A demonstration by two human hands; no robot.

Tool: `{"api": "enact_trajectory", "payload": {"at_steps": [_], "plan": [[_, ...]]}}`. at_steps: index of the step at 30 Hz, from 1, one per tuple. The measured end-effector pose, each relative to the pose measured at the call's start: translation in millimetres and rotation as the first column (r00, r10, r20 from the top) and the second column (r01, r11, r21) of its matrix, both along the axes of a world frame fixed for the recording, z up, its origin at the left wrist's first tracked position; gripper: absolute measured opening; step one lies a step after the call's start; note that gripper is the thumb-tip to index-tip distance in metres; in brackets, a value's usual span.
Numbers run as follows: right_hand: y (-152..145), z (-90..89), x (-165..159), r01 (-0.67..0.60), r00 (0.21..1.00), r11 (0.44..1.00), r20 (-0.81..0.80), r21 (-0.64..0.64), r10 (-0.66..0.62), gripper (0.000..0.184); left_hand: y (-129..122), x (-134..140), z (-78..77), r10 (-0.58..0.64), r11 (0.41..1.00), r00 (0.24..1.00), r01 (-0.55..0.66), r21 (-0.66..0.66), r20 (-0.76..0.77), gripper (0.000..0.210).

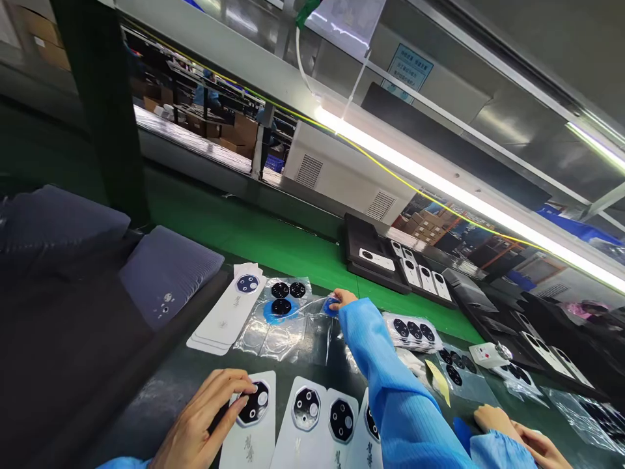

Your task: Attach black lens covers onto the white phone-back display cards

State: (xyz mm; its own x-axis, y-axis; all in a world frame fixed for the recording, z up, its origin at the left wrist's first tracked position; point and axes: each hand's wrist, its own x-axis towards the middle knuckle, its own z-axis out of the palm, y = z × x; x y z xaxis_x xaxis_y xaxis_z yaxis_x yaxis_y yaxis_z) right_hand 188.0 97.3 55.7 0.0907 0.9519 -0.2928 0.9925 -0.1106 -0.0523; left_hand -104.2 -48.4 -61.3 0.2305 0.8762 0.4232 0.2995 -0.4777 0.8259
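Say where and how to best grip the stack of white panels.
Probably pinch the near end, coming from the person's side: the stack of white panels lies flat, its edges staggered there, with a dark disc at the far end and clear plastic beside its right edge.

The green bench (273, 238) here bears a clear sheet (273, 345); left of the sheet, stacked panels (222, 319); nearer me than it, a row of panels (293, 449); right of it, a disc packet (413, 331); beyond and right, a black tray (361, 231).

Left hand (202, 413): palm down, loosely curled | right arm (390, 371): outstretched toward surface's (161, 391) far edge | right hand (344, 299): pinching
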Motion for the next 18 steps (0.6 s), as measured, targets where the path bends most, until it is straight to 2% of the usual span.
{"api": "enact_trajectory", "payload": {"at_steps": [6,9,12,15,18], "plan": [[0,-14.0,-2,-0.037,0.992,0.99,0.125,0.137,0.02,0.037,0,0,21.4,0.088,0.996,0.996,-0.088,-0.011,0.022,0.02],[-4,-17.0,-2,-0.113,0.984,0.97,0.16,0.214,0.08,0.042,-1,0,22.3,0.111,0.993,0.994,-0.111,-0.05,-0.004,0.02],[-9,-16.5,-4,-0.186,0.974,0.948,0.177,0.259,0.143,0.04,-2,-1,21.8,0.125,0.99,0.991,-0.127,-0.064,-0.037,0.02],[-16,-15.8,-7,-0.224,0.966,0.934,0.19,0.28,0.175,0.035,-3,-4,24.6,0.13,0.99,0.988,-0.135,-0.05,-0.078,0.019],[-25,-18.3,-11,-0.24,0.963,0.925,0.194,0.293,0.189,0.039,-4,-7,25.4,0.099,0.993,0.984,-0.107,-0.046,-0.147,0.02]]}}
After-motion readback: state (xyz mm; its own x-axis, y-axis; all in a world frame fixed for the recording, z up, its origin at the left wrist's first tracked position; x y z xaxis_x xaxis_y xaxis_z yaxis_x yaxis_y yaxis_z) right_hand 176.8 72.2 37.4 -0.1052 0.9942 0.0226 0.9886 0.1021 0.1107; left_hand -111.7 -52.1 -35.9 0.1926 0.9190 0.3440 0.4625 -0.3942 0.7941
